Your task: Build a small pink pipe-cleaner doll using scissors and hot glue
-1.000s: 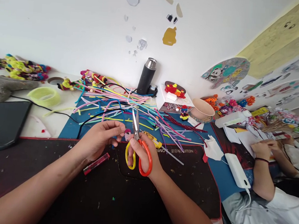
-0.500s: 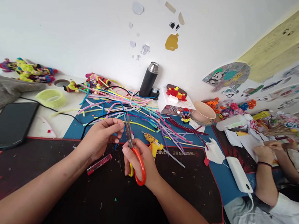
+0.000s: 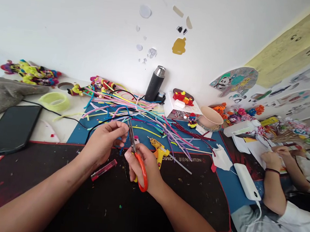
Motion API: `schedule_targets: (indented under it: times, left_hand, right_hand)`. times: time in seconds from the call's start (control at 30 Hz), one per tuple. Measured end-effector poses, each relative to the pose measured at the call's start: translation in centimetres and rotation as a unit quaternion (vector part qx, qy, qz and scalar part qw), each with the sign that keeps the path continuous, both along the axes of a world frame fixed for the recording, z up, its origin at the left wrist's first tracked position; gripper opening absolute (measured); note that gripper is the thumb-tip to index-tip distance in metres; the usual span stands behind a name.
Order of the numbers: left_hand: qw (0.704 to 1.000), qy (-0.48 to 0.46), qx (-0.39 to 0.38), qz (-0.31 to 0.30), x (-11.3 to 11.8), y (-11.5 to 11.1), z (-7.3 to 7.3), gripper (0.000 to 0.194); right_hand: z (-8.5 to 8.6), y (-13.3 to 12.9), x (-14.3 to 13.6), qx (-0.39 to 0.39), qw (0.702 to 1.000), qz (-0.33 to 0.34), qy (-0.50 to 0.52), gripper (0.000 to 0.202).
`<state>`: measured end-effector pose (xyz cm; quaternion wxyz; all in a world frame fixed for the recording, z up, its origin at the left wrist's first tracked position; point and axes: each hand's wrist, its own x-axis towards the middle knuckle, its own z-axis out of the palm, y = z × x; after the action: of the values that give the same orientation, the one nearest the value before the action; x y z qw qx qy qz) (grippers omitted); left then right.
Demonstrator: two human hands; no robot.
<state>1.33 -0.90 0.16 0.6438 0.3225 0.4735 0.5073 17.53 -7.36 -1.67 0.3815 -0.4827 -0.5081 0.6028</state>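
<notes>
My right hand (image 3: 147, 165) is closed round the handles of a pair of scissors (image 3: 141, 170), one orange-red loop and a bit of yellow showing. The scissor blades (image 3: 131, 135) point up and away, their tips close to the fingertips of my left hand (image 3: 106, 139). Thumb and forefinger of that hand are pinched together on a thin blue pipe cleaner, a short piece (image 3: 121, 150) of which shows below the fingers; the rest is mostly hidden. Just beyond both hands lies a loose heap of coloured pipe cleaners (image 3: 146, 115).
A yellow glue gun (image 3: 161, 154) lies right of the scissors, a pink-red slim case (image 3: 104, 170) below my left wrist. Behind stand a black flask (image 3: 155, 84) and a beige bowl (image 3: 210, 118). A phone (image 3: 10, 129) is at left. At right, a co-worker's hands (image 3: 273, 157) rest near papers.
The scissors and my right hand have shifted slightly left, and the blades look closer together. My left hand keeps its pinch in nearly the same place.
</notes>
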Motion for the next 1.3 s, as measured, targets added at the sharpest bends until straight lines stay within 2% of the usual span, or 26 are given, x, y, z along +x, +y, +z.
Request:
schedule_targets:
  times: [0.37, 0.67, 1.03, 1.3]
  left_hand:
    - [1.0, 0.012, 0.009, -0.004, 0.0, 0.1, -0.6, 0.046]
    - [1.0, 0.013, -0.01, -0.009, 0.3, 0.2, -0.5, 0.046]
    - [1.0, 0.02, -0.019, -0.014, 0.3, 0.1, -0.1, 0.045]
    - [0.999, 0.03, -0.023, -0.011, 0.4, 0.2, -0.3, 0.042]
  right_hand:
    - [-0.6, 0.1, 0.2, 0.0, 1.0, -0.008, -0.003, 0.036]
    - [-1.2, 0.0, 0.2, -0.009, 1.0, -0.012, 0.002, 0.033]
    - [-1.8, 0.0, 0.4, 0.003, 0.997, -0.029, -0.078, 0.032]
    - [-2.1, 0.1, 0.3, 0.001, 0.995, -0.037, -0.096, 0.028]
